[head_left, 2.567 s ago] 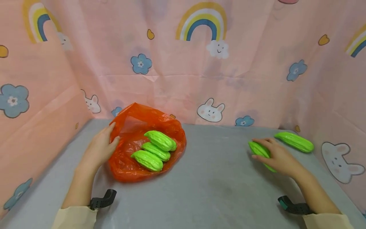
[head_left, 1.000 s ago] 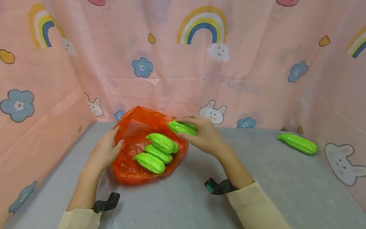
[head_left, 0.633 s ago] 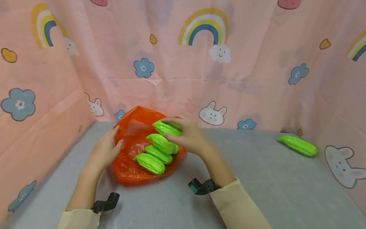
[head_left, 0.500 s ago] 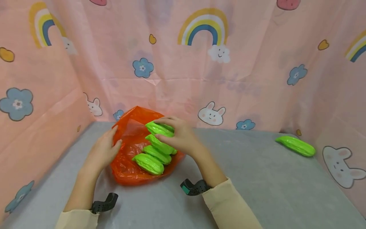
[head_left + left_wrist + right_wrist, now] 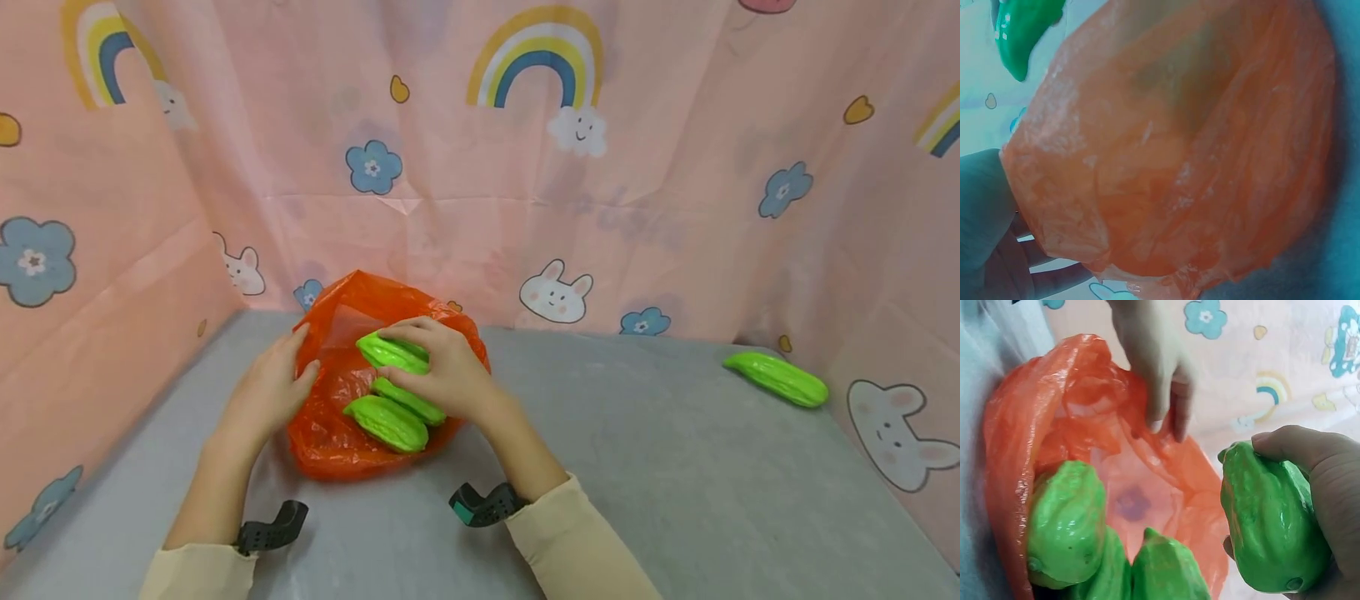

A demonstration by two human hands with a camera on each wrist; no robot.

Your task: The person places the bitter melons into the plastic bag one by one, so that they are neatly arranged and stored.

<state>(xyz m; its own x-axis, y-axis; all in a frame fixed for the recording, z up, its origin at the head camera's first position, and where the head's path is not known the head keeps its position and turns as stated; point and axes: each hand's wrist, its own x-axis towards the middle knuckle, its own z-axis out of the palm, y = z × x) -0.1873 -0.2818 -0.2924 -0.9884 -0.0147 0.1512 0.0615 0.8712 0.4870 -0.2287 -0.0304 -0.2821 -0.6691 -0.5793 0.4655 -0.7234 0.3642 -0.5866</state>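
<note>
My right hand [image 5: 446, 371] grips a bright green, ridged bitter melon [image 5: 393, 353] over the mouth of a thin orange-red plastic bag [image 5: 322, 457]. In the right wrist view, thumb and fingers wrap round that bitter melon [image 5: 1269, 519], which is apart from those below. My left hand [image 5: 262, 392] holds the bag's left rim between thumb and fingers, keeping the mouth raised. Several bitter melons lie inside the bag, the front one [image 5: 386, 423] fully in sight; others are partly hidden by the right hand. The left wrist view shows mostly the bag's outer side [image 5: 1147, 187].
Another bitter melon [image 5: 776, 378] lies at the far right of the grey table [image 5: 637, 467], near the corner. A pink printed curtain [image 5: 450, 233] stands along the back and both sides.
The right hand picked up a bitter melon on the right and carried it left over the bag; lately it moved further left and slightly lower. The left hand stays at the rim.
</note>
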